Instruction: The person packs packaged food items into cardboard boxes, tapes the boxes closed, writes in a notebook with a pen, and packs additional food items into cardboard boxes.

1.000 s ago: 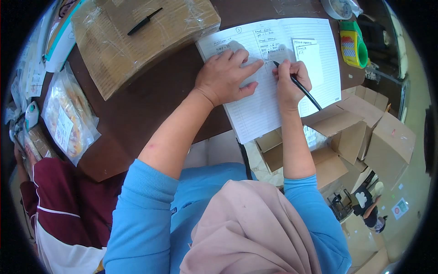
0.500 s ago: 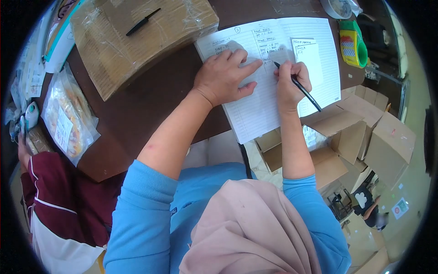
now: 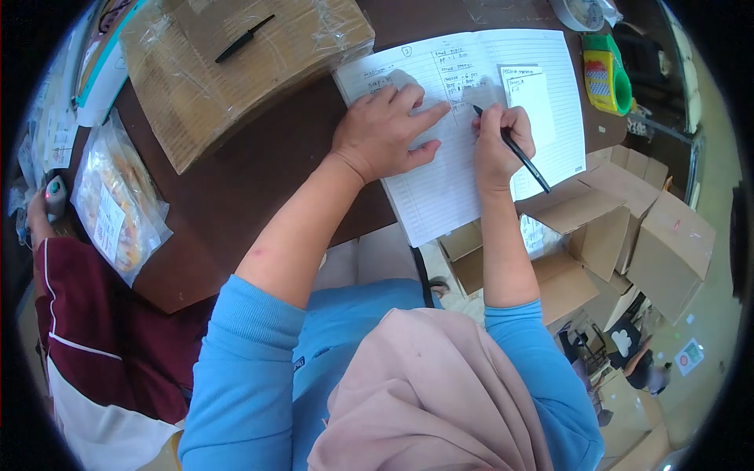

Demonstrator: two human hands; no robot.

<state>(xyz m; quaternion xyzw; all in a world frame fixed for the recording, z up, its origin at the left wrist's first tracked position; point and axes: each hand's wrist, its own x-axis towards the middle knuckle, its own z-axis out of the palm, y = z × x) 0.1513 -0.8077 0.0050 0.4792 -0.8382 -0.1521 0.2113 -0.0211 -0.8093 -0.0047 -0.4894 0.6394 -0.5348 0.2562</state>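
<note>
Closed around a black pen (image 3: 526,162), right hand (image 3: 503,149) rests on open notebook (image 3: 440,206); left hand (image 3: 383,135) lies there loosely spread, empty.

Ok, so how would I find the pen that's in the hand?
Look for the open notebook on the brown table. Over its pages is the right hand, holding a slim black pen with the tip pointing at the paper. Another black pen lies loose on the cardboard box, but this one is gripped.
</note>
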